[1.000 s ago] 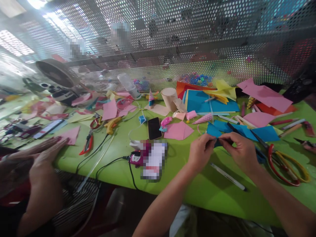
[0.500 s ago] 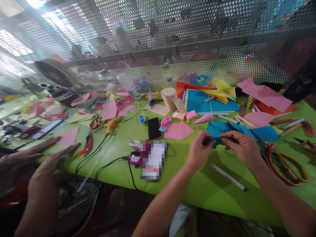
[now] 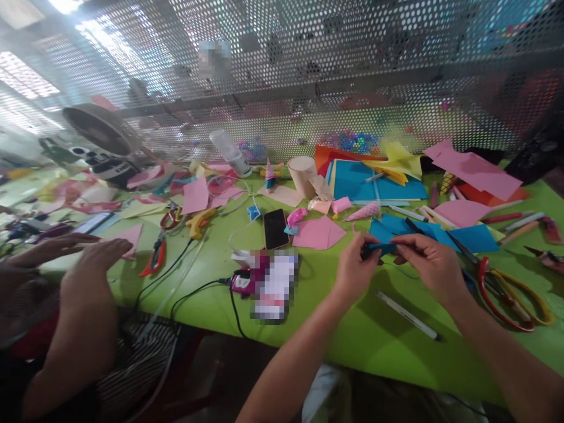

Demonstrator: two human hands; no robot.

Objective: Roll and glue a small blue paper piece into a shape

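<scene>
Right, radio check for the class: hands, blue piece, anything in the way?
Left hand, right hand: both in fingertip grip. Blue piece between them, partly hidden. White pen lies nearer the body, scissors beside right hand; neither blocks.

The fingers of the left hand [image 3: 358, 258] and the right hand [image 3: 432, 261] cover much of the small blue piece [image 3: 388, 249] between them, so its full shape cannot be told. A thin thread [image 3: 402, 271] just below is too fine to follow. Right of the right hand, a tool [image 3: 549, 257] is cut off by the picture's edge. Left of the left hand, a phone [image 3: 275, 288] has its screen blurred into squares; farther left, another person's hands [image 3: 99, 252] partly hide a pink sheet [image 3: 133, 238]. Beyond both hands, shapes behind the mesh [image 3: 282, 76] are too blurred to name.
</scene>
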